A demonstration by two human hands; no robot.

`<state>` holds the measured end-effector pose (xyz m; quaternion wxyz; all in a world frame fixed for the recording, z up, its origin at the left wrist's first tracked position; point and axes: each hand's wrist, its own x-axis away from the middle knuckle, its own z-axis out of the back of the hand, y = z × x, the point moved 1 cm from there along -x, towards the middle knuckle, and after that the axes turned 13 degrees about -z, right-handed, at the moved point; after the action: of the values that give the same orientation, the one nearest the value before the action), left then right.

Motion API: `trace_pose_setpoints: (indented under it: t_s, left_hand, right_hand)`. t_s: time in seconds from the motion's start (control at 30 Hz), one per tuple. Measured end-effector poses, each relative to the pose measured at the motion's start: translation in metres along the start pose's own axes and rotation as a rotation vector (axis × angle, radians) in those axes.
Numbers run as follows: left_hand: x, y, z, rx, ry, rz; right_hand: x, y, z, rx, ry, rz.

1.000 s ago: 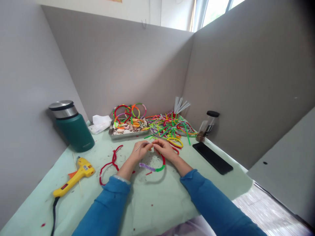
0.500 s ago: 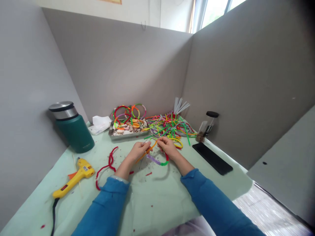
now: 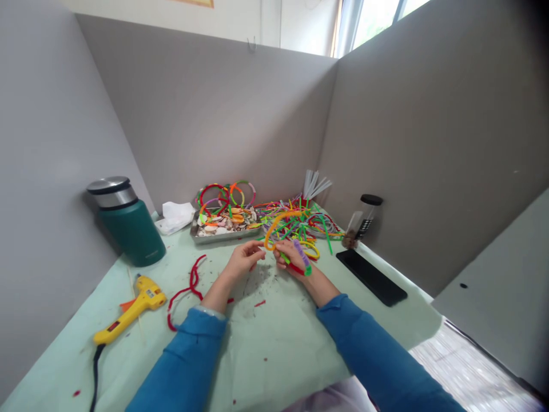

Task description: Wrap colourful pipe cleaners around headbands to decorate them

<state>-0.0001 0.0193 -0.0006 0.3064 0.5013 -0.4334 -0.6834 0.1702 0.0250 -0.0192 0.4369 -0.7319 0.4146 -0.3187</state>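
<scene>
In my right hand (image 3: 288, 257) is a multicoloured pipe cleaner, pinched between thumb and fingers. Its orange part (image 3: 278, 220) arches up and away from the fingertips. Red, green and purple parts (image 3: 301, 254) curl back across the hand. My left hand (image 3: 246, 258) is beside it, half curled, with thumb and forefinger a little apart. Its fingertips come close to the orange bend; whether they touch it I cannot tell. A bent red pipe cleaner (image 3: 194, 280) lies on the table by my left wrist.
A yellow glue gun (image 3: 136, 312) and a green flask (image 3: 131, 229) stand left. Behind are a metal tray of shells (image 3: 225, 233), coloured rings (image 3: 214, 197) and heaped pipe cleaners (image 3: 295, 220). Right are a black phone-like slab (image 3: 371, 277) and a black-lidded bottle (image 3: 364, 220). Grey partitions surround the table.
The orange part has swung from between both hands to an upward arch. The purple and green end has moved up over my right hand. My left fingers have let go of the orange part.
</scene>
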Motion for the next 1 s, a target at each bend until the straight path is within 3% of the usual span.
trace_pose_setpoints:
  t_s: [0.27, 0.43, 0.63, 0.8, 1.0]
  left_hand:
    - [0.002, 0.000, -0.003, 0.017, -0.065, -0.008]
    - [0.002, 0.005, -0.004, 0.008, -0.087, -0.018]
    - [0.003, 0.004, -0.006, 0.017, -0.071, -0.024]
    - [0.002, 0.001, -0.010, 0.042, 0.034, 0.003]
    - [0.000, -0.001, -0.011, 0.036, 0.117, 0.032]
  right_hand:
    - [0.010, -0.001, -0.010, 0.014, -0.207, -0.200]
    - [0.011, -0.001, -0.008, -0.021, -0.261, -0.246]
    - [0.008, 0.002, -0.008, -0.070, -0.287, -0.289]
    - [0.000, 0.010, -0.004, -0.140, -0.278, -0.260]
    - [-0.004, 0.014, -0.008, -0.070, -0.201, -0.206]
